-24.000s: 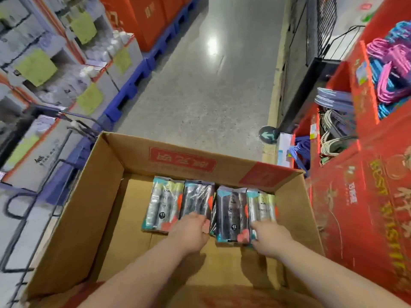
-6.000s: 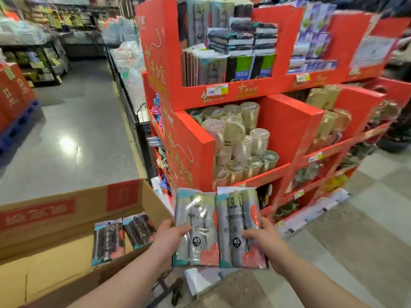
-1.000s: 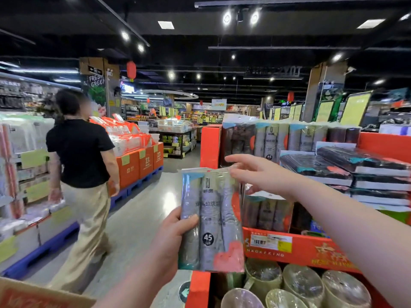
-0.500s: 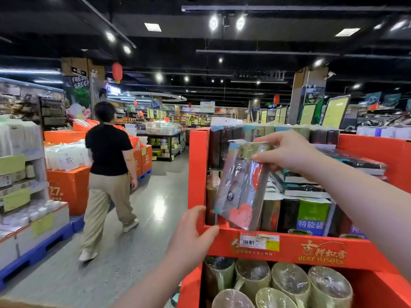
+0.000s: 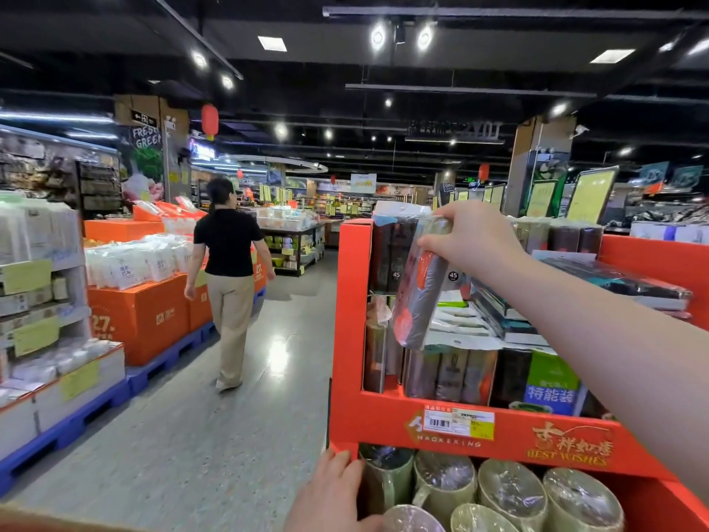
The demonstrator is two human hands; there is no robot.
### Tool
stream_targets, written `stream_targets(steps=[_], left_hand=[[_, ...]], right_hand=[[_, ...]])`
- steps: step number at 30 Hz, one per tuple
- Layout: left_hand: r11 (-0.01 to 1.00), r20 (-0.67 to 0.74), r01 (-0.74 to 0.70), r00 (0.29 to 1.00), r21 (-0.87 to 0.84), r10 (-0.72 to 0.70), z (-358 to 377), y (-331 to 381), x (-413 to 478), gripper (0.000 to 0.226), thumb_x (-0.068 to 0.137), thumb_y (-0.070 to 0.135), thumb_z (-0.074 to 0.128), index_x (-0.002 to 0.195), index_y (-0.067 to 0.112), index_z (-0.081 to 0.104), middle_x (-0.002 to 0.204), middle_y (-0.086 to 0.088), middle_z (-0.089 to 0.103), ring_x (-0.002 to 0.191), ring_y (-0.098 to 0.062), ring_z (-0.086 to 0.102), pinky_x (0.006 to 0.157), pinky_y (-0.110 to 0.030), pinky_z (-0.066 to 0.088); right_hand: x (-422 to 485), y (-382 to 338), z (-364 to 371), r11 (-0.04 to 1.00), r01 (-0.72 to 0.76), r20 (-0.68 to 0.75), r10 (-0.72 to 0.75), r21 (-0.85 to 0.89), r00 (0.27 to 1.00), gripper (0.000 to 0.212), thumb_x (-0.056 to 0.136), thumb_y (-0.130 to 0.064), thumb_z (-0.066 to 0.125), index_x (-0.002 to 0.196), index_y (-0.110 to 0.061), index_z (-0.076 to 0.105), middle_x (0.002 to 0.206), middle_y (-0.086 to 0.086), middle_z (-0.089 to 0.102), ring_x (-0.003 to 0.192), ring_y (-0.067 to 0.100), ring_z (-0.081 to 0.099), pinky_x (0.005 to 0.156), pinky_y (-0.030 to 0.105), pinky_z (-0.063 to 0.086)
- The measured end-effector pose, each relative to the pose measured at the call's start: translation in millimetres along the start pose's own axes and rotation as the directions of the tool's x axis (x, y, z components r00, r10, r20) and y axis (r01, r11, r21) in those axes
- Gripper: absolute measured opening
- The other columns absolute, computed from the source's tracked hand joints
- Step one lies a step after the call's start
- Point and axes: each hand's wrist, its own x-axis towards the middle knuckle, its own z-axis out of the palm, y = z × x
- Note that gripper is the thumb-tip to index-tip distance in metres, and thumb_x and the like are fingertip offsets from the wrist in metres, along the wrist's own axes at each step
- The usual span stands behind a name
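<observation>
My right hand (image 5: 470,240) grips the top of a plastic pack of rolled bags (image 5: 416,301) and holds it tilted inside the top tier of a red cardboard display stand (image 5: 383,420). Similar packs (image 5: 447,372) stand upright in that tier below and behind it. My left hand (image 5: 330,497) is low in the view with relaxed fingers, its fingertips at the stand's front left corner, holding nothing.
Wrapped mugs (image 5: 510,493) fill the tier below. Flat dark packs (image 5: 614,282) are stacked on the right of the top tier. A person in a black top (image 5: 228,278) walks away down the aisle. Orange pallet displays (image 5: 142,316) and shelves line the left.
My right hand has carried the pack further into the top tier, among the other packs. My left hand has dropped to the stand's lower front corner. The person has walked further away.
</observation>
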Motion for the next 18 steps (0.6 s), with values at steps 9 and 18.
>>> stream_targets(steps=[9,18], left_hand=[[0.997,-0.028,0.002,1.0,-0.071,-0.004,5,-2,3,0.095,0.059,0.073,0.024,0.141,0.027,0.036,0.152,0.007,0.021,0.143,-0.013,0.01,0.116,-0.028,0.017],[0.998,-0.092,0.03,0.995,-0.061,-0.036,12,-2,13,0.105,0.049,0.065,-0.006,0.142,0.032,0.03,0.156,0.01,0.014,0.145,-0.013,0.002,0.117,-0.026,0.017]], right_hand=[[0,-6,50,0.988,0.086,0.066,-0.078,-0.129,0.995,0.045,0.089,-0.039,0.062,0.127,-0.015,0.056,0.126,0.008,0.053,0.112,0.033,0.056,0.083,0.038,0.046],[-32,24,113,0.981,0.074,0.267,-0.024,-0.179,0.963,0.042,0.093,-0.045,0.053,0.126,-0.021,0.054,0.133,-0.001,0.049,0.113,0.026,0.056,0.08,0.036,0.049]])
